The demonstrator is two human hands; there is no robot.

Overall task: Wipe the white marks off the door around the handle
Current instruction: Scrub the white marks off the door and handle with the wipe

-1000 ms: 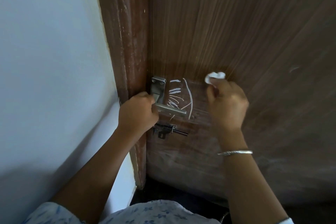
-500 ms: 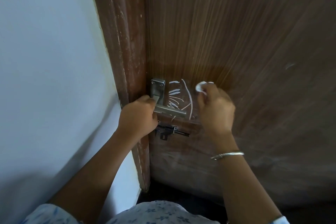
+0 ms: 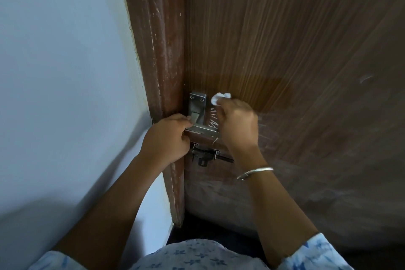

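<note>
Left hand (image 3: 167, 138) clenched around lever handle (image 3: 202, 130); right hand (image 3: 237, 124) pinching white wad of tissue (image 3: 219, 98) against door (image 3: 285, 39), covering white marks (image 3: 213, 124) beside backplate (image 3: 197, 106)

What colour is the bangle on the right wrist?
Silver, a thin metal bangle; the head view shows it clearly.

The left hand (image 3: 166, 138) is gripping the lever of the metal handle (image 3: 198, 114) on the brown door (image 3: 285, 39). The right hand (image 3: 237, 125) is pressing a white wad (image 3: 220, 98) against the door just right of the handle plate. White marks (image 3: 213, 124) are showing between handle and right hand. A dark latch (image 3: 206, 155) is sitting below the lever. A bangle (image 3: 255, 172) is circling the right wrist.
</note>
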